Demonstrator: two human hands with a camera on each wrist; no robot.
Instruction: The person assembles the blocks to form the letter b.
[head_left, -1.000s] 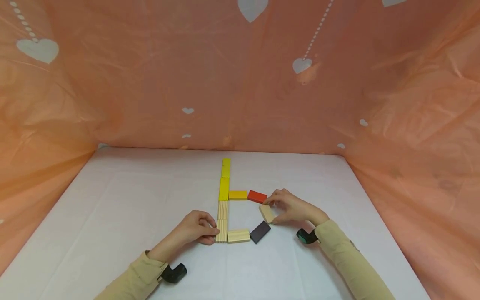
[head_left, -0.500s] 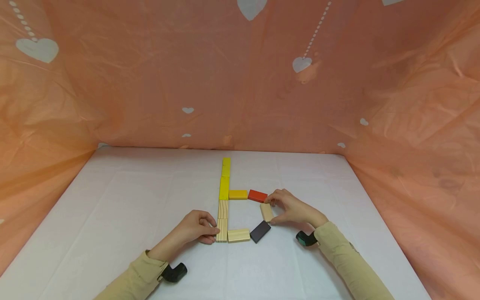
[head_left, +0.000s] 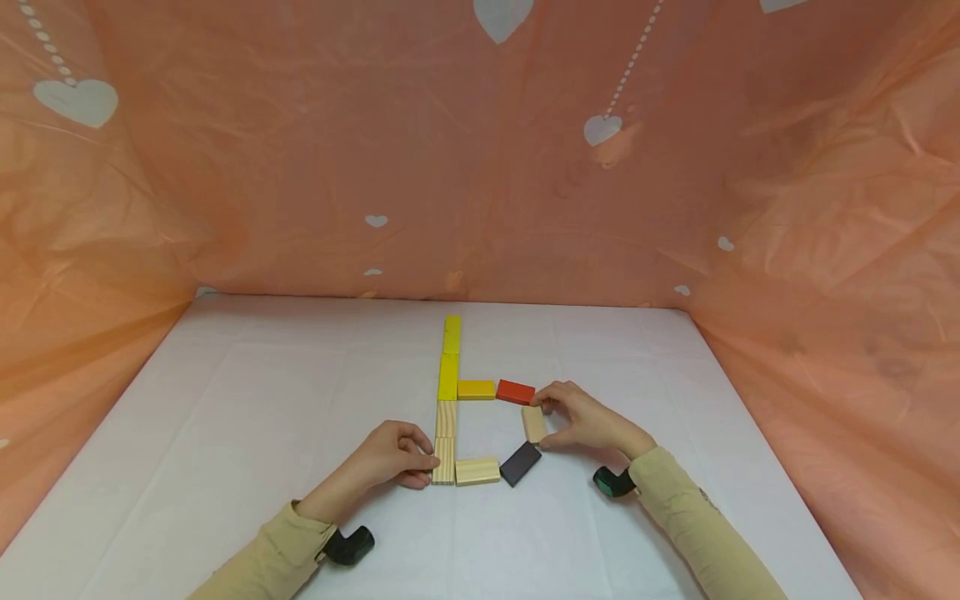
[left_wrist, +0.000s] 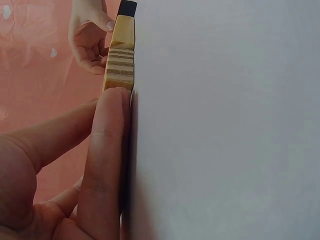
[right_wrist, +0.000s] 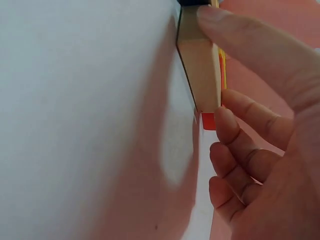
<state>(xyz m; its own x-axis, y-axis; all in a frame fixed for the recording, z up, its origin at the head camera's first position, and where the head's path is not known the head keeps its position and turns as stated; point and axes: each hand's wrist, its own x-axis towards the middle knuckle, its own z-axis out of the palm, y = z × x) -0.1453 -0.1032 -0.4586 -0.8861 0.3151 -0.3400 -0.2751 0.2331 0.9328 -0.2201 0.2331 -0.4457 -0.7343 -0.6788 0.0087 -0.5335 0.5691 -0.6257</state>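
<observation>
Wooden blocks lie flat in an outline on a white table. Thumb and fingers of my right hand pinch a plain wooden block at its two ends. It stands between a red block and a dark block. In the right wrist view, the thumb lies over the near end of this block. My left hand touches the lowest plain block of the upright row with straight fingertips. In the left wrist view, the fingers rest along its side.
Two yellow blocks and another plain block continue the row upward. An orange-yellow block and a plain block branch rightward from it. An orange sheet with white hearts stands behind the table.
The plain block in my right hand has turned slightly more upright and shifted a little right, lining up between the red and dark blocks. My left hand has stayed in place.
</observation>
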